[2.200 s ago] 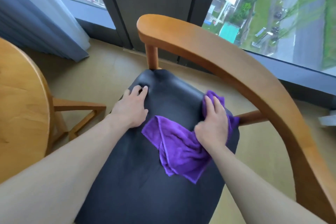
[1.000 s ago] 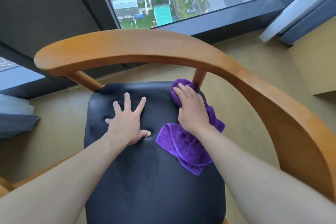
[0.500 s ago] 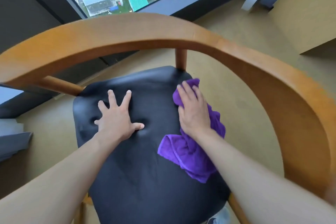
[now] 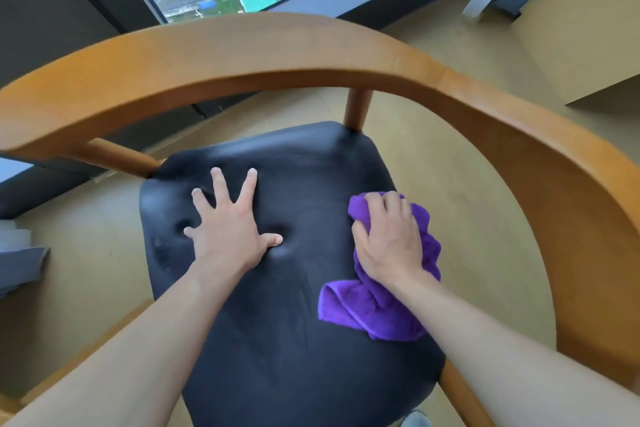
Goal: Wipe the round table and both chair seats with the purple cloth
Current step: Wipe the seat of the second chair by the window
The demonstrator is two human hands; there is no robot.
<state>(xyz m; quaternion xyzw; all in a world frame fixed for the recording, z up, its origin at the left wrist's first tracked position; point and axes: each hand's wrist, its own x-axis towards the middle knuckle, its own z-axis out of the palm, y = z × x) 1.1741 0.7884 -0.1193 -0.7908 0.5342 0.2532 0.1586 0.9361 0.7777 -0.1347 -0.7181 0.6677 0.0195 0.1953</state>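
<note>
Head view: left hand [image 4: 231, 230] still spread flat, pressing the black seat [image 4: 277, 322] left of centre, unmoved since half a second ago. Right hand [image 4: 389, 239] now pulled back from the far corner, fingers curled over the bunched cloth [image 4: 370, 308] at the seat's right edge. Curved wooden backrest [image 4: 277, 52] arching behind, as before.

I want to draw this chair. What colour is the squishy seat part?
The seat is black and a little shiny, clearest in the head view.
</note>
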